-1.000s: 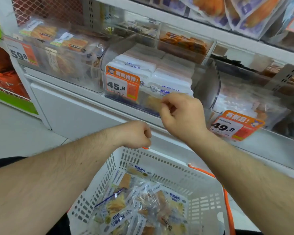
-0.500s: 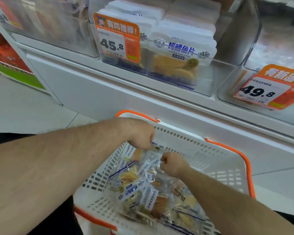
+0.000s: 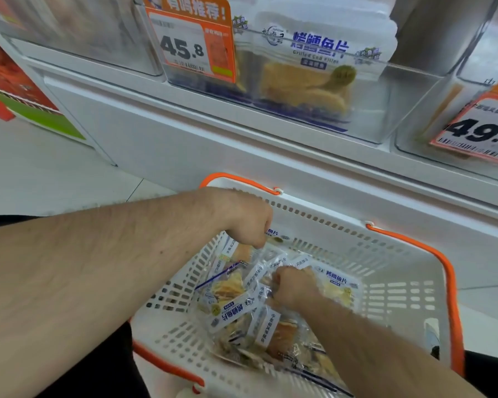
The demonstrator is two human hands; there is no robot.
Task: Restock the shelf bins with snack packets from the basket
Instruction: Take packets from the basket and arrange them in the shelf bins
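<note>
Right hand (image 3: pixel 292 288) deep in basket (image 3: pixel 400 285), fingers curled into packets (image 3: pixel 233 300), picking next for bin (image 3: pixel 385 110). Left hand (image 3: pixel 246 218) fisted at far rim, grip unclear.

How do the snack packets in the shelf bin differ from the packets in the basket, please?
The packets in the shelf bin stand upright in neat rows, labels facing forward; the packets in the basket lie in a loose heap, tilted in many directions. No hand touches the bin packets, while the right hand and left hand reach into the heap. Both show the same blue-and-white label.
</note>
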